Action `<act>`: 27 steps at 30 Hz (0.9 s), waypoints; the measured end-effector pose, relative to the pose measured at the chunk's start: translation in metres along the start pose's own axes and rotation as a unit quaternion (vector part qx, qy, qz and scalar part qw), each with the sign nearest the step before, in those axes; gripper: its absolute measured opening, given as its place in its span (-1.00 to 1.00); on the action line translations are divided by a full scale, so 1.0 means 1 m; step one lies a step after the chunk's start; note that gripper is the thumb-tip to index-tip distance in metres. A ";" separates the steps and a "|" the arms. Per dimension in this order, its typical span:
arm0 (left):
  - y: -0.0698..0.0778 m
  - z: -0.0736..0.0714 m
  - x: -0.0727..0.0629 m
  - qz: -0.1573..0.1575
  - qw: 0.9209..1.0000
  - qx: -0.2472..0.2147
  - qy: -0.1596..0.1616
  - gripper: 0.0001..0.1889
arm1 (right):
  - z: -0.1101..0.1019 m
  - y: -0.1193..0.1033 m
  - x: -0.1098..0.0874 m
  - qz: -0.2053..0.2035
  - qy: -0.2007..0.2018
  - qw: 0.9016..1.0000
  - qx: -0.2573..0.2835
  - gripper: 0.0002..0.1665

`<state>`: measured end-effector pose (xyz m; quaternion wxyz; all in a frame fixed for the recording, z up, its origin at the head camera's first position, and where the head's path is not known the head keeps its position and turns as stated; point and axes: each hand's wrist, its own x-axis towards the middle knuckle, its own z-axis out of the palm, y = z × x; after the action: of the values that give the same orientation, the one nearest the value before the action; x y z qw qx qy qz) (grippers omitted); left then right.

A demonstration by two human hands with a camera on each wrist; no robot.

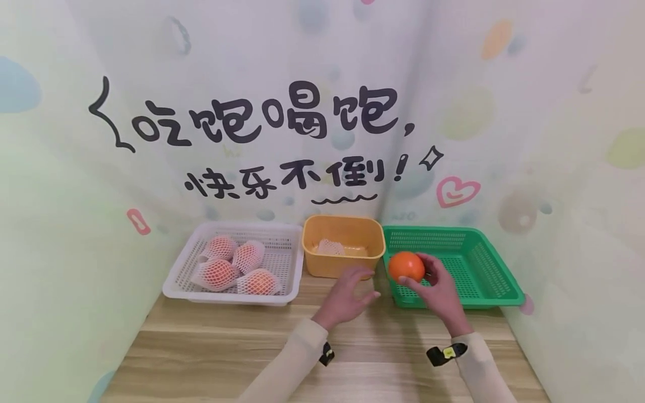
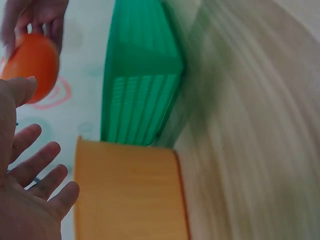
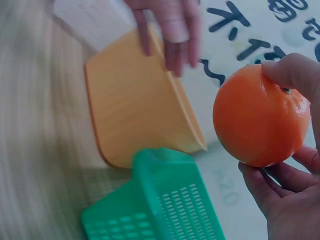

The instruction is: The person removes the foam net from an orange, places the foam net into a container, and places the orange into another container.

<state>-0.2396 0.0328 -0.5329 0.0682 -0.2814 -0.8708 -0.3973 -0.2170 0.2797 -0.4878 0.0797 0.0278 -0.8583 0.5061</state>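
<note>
My right hand (image 1: 437, 284) grips an orange (image 1: 406, 267) between thumb and fingers, held over the left part of the green basket (image 1: 496, 268). In the right wrist view the orange (image 3: 261, 116) is bare and shiny, with a small green stem spot beside the thumb. My left hand (image 1: 347, 299) holds nothing; its fingers are spread and loosely bent in front of the yellow bin (image 1: 322, 264). The left wrist view shows that palm (image 2: 30, 200) facing the orange's side, fingers apart. Inside the yellow bin lies a white foam net (image 1: 330, 247).
At the left stands a white basket (image 1: 294, 268) with several fruits (image 1: 219, 274) in foam nets. The three containers sit side by side along the back of the wooden table (image 1: 221, 341). Behind them rises a printed wall (image 1: 282, 50); further walls flank the table.
</note>
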 end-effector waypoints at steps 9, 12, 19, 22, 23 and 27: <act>0.015 0.047 0.006 0.039 0.998 0.023 -0.037 -0.53 | -0.026 0.006 0.032 0.038 -0.013 0.999 -0.027 -0.01; 0.017 0.057 0.009 0.050 0.997 0.037 -0.050 -0.57 | -0.029 0.010 0.044 0.050 -0.027 0.998 -0.039 0.02; 0.019 0.074 0.014 0.080 0.990 0.088 -0.070 -0.64 | -0.033 0.021 0.073 0.058 -0.045 0.996 -0.056 0.01; 0.019 0.079 0.016 0.099 0.988 0.104 -0.055 -0.69 | -0.035 0.028 0.085 0.064 -0.049 0.995 -0.065 -0.01; 0.019 0.080 0.017 0.106 0.987 0.113 -0.047 -0.70 | -0.035 0.030 0.088 0.066 -0.052 0.994 -0.067 -0.01; 0.019 0.082 0.021 0.140 0.981 0.136 -0.016 -0.76 | -0.035 0.036 0.100 0.082 -0.057 0.992 -0.078 -0.01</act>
<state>-0.2385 0.1121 -0.5686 0.1472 -0.3946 -0.8698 -0.2569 -0.3162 0.3309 -0.4863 -0.0088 -0.0205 -0.8979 0.4397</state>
